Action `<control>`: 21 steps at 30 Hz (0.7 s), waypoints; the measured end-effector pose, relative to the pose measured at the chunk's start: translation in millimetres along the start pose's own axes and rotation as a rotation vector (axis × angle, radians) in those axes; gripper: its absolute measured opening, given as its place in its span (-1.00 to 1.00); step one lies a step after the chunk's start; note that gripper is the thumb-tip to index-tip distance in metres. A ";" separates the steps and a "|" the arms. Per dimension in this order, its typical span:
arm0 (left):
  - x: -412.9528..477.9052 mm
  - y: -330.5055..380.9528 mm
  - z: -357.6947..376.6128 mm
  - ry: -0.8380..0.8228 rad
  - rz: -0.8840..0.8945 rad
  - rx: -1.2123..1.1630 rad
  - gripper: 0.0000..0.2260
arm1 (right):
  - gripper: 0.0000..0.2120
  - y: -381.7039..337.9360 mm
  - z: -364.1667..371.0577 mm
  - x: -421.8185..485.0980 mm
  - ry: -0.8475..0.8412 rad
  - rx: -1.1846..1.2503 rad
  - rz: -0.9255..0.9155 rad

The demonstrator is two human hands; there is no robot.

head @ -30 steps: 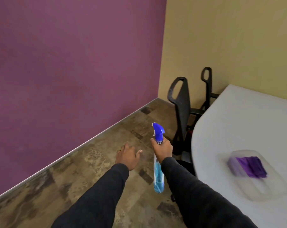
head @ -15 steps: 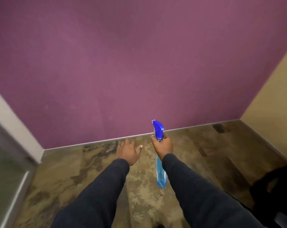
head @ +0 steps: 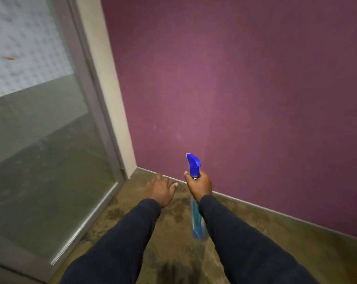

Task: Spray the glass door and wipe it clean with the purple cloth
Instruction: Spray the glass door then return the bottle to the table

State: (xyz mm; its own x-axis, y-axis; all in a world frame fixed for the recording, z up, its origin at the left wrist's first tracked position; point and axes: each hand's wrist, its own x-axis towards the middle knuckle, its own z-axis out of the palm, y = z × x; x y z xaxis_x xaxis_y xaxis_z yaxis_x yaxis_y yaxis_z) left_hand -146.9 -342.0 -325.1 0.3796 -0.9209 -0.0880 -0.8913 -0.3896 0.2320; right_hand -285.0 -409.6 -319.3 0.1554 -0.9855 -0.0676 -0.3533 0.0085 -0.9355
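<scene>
My right hand (head: 199,186) grips the neck of a clear spray bottle (head: 196,220) with blue liquid and a blue trigger head, held upright over the floor. To its left my left hand (head: 160,190) hangs palm down, fingers spread, holding nothing. The glass door (head: 40,140) fills the left side of the view, with a grey metal frame and a frosted patterned band across its upper part. The purple cloth is out of view.
A purple wall (head: 245,89) stands straight ahead and to the right, meeting a beige door jamb (head: 106,78) beside the door. Mottled brown flooring (head: 173,253) lies under my arms.
The view has swung left from the table, chair and cloth, past the purple wall, to the glass door. Both hands kept their pose, the right still on the bottle.
</scene>
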 end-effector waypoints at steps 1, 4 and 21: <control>10.9 -9.5 -6.0 0.020 -0.031 -0.001 -0.48 | -0.63 -7.4 11.5 13.0 -0.034 -0.003 -0.023; 36.0 -41.8 -25.7 0.070 -0.126 0.007 -0.47 | -0.65 -29.6 49.9 45.2 -0.150 -0.013 -0.088; 60.2 -277.4 -150.6 0.240 -0.580 0.087 -0.50 | -0.73 -193.2 304.3 72.0 -0.598 0.110 -0.336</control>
State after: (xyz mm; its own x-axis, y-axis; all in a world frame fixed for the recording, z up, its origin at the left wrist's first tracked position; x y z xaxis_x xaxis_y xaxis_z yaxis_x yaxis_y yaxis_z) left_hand 160.5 -287.9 -248.8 0.8428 -0.5363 0.0461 -0.5373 -0.8331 0.1310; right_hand 75.1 -430.6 -249.0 0.7328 -0.6755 0.0820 -0.1062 -0.2325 -0.9668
